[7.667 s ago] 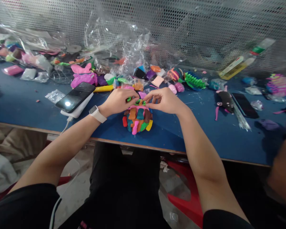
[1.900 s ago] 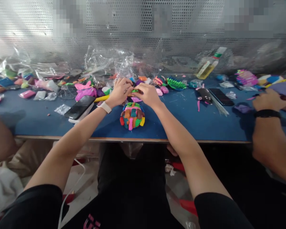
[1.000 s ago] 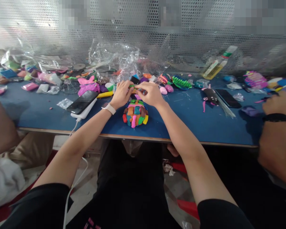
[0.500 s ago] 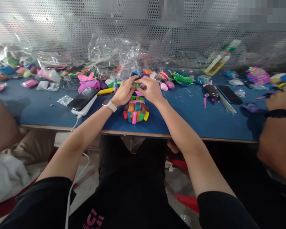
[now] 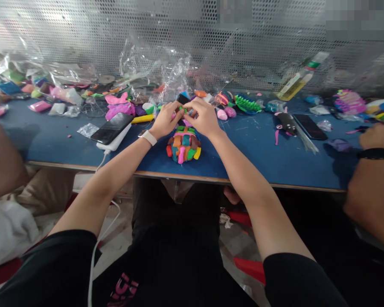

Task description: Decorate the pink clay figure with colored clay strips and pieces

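My left hand [image 5: 165, 120], with a pale watch on the wrist, and my right hand [image 5: 205, 118] meet fingertip to fingertip above the back half of the table. Both are closed in a pinch around a small piece of green modelling clay [image 5: 182, 109], mostly covered by the fingers. Just in front of them rests a rounded clay model [image 5: 184, 145], covered in patches of orange, teal, brown, green, pink, red and yellow. A bit of pink clay [image 5: 186, 123] shows behind that model, under my hands.
Phones [image 5: 112, 128] and a yellow clay stick [image 5: 143, 119] lie left. Along the perforated metal screen [image 5: 259, 38] run clay lumps and plastic wrap [image 5: 173, 64]. A tilted bottle [image 5: 296, 83] and a dark clay figure [image 5: 287, 123] are right. Co-workers' arms [image 5: 376, 183] flank me.
My fingers have shifted slightly around the green clay, and more of the dark object behind them shows. The whole view has moved a little; the patched model stays put on the table.
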{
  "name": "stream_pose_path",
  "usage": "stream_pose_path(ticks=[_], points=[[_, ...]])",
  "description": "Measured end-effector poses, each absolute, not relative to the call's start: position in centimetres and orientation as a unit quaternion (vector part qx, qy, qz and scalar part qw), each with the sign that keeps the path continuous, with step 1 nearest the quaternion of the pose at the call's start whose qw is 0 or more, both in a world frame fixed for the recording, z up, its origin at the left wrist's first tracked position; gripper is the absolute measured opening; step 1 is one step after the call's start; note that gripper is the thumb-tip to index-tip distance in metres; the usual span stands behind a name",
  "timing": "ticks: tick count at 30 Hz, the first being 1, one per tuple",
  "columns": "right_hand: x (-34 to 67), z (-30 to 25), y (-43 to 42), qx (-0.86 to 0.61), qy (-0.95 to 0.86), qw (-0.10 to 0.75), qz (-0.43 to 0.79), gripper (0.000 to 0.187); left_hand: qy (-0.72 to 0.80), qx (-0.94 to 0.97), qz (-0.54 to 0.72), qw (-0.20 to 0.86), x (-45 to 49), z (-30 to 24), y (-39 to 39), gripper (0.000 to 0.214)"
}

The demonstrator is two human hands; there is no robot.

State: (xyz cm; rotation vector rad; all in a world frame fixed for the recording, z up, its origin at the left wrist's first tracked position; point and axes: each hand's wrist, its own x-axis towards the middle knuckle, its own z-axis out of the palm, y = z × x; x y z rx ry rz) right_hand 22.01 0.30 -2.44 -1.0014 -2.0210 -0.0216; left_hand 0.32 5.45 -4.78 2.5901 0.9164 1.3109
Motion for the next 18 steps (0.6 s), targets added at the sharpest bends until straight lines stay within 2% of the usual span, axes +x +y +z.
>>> stream_pose_path(ticks=[5,10,14,18], points=[[22.3,-2.2,0.3,-0.392,-0.817,0.423,0.007,0.025,0.299,0.851,0.428,0.065,0.2,-4.5,5.4,0.068],[21.9,-2.2,0.2,-0.386,-0.818,0.427,0.007,0.030,0.293,0.850,0.427,0.096,0.1,-4.1,4.8,0.074],[21.7,-2.2,0.1,-0.382,-0.819,0.427,0.015,0.027,0.295,0.847,0.426,0.123,0.0,-4.1,4.5,0.078],[21.6,-2.4,0.0,-0.388,-0.816,0.428,0.007,0.023,0.282,0.862,0.410,0.100,-0.1,-4.1,4.6,0.076]])
